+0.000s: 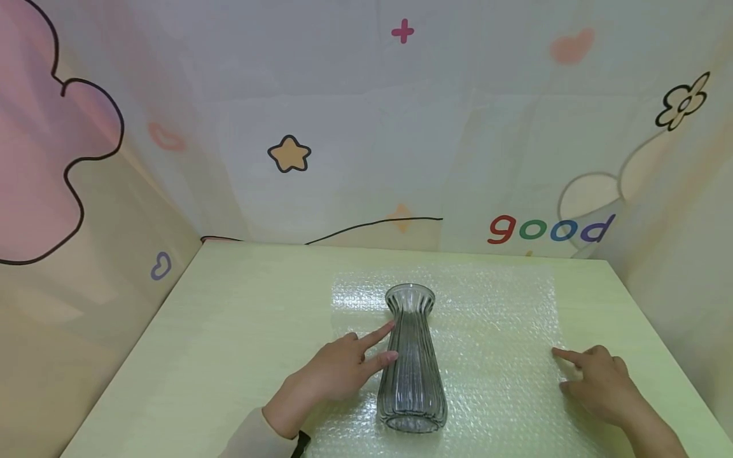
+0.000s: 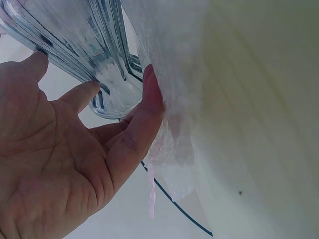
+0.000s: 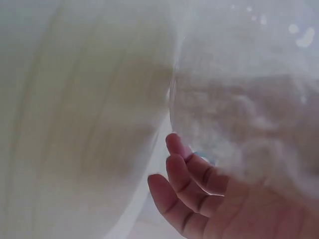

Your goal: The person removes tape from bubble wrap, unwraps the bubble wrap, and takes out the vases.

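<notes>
A clear grey ribbed glass vase (image 1: 411, 362) lies on its side on a sheet of bubble wrap (image 1: 498, 369), its flared mouth toward the back wall. My left hand (image 1: 340, 366) is at the vase's left side, index finger and thumb spread and touching the glass. In the left wrist view, the fingers of the left hand (image 2: 79, 144) reach along the vase (image 2: 84, 45), close to the bubble wrap (image 2: 174, 74). At the sheet's right edge is my right hand (image 1: 604, 385), index finger and thumb apart. Its fingers (image 3: 187, 186) are loosely bent beside the wrap (image 3: 249, 114) in the right wrist view.
The pale yellow-green table (image 1: 229, 331) extends left and right of the bubble wrap. A printed curtain (image 1: 355, 114) with a star and the word "good" hangs behind it and along both sides.
</notes>
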### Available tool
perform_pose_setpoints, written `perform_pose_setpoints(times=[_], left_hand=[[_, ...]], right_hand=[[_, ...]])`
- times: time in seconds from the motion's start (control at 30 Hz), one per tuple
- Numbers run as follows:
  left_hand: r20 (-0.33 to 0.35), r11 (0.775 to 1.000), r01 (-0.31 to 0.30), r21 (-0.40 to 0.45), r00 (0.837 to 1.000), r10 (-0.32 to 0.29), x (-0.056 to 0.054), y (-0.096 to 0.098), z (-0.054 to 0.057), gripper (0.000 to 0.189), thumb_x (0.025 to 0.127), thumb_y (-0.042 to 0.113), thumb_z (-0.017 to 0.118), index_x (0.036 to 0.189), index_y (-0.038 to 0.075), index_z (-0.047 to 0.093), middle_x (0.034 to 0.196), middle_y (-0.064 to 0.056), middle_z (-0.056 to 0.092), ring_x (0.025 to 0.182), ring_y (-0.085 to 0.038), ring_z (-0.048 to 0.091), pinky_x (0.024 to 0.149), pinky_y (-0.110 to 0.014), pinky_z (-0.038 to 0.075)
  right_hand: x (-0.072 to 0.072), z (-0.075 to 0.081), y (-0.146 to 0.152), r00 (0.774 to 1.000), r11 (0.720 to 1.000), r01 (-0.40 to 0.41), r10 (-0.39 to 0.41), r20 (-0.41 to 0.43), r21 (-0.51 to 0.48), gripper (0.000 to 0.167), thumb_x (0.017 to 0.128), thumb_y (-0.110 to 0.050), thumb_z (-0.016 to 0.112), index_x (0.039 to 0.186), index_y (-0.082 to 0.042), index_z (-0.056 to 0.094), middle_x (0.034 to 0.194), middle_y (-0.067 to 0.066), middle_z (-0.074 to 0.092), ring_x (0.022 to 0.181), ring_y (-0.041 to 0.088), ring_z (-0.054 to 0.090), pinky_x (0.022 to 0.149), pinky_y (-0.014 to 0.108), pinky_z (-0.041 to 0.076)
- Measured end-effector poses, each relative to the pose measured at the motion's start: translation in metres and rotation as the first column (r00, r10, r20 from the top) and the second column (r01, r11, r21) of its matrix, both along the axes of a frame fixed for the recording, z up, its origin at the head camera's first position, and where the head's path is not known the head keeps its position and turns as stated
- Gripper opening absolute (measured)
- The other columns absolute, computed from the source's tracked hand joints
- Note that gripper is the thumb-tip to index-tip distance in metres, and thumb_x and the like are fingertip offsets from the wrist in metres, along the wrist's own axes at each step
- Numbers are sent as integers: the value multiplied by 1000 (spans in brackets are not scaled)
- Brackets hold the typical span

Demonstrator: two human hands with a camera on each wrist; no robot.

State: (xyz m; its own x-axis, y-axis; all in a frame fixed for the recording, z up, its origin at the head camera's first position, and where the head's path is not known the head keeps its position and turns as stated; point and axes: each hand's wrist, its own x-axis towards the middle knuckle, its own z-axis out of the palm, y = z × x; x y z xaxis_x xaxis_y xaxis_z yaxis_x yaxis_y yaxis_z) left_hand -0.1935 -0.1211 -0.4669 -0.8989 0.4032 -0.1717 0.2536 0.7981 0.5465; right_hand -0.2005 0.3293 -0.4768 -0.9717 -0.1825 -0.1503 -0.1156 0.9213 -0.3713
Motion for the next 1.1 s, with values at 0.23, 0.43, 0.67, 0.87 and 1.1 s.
perform_pose_setpoints(times=[0.23, 0.43, 0.67, 0.87, 1.1], left_hand=[[3, 1000, -3, 5, 1000, 3, 1, 0, 0, 66, 99, 78, 29, 160, 55, 19, 92, 0, 75, 119, -35, 67, 100, -59, 52], [3, 1000, -4, -5, 1000, 4, 1, 0, 2, 66, 100, 77, 29, 160, 54, 20, 90, 0, 76, 132, -40, 60, 103, -61, 50], [1, 1000, -5, -10, 1000, 5, 1, 0, 2, 66, 100, 77, 30, 160, 54, 20, 88, 2, 74, 129, -39, 62, 102, -59, 51], [5, 1000, -7, -11, 1000, 7, 1, 0, 3, 65, 100, 77, 30, 160, 54, 20, 90, 1, 74, 123, -37, 65, 102, -59, 51], [4, 1000, -4, -4, 1000, 4, 1, 0, 3, 65, 100, 77, 31, 160, 54, 20, 88, 2, 73, 122, -36, 66, 101, -58, 52]], right_hand=[[0, 1, -4, 1000, 998, 26, -25, -19, 57, 60, 85, -17, 80, 139, 3, 61, 126, 41, 48, 109, 57, 38, 73, 56, 45], [-2, 2, -10, 1000, 996, 4, -1, -29, 92, 56, 84, -9, 77, 135, 8, 61, 124, 37, 53, 105, 57, 48, 67, 51, 48], [-2, 3, -14, 999, 994, -26, 28, -18, 109, 55, 86, -5, 74, 135, 13, 58, 122, 34, 57, 105, 52, 58, 69, 59, 53], [0, 5, -15, 1000, 992, -25, 27, -15, 127, 54, 87, -5, 72, 136, 12, 58, 123, 33, 58, 106, 51, 60, 68, 61, 51], [-1, 4, -14, 999, 989, -13, 17, -29, 144, 48, 86, -5, 72, 130, 8, 64, 119, 31, 62, 107, 52, 62, 68, 63, 50]])
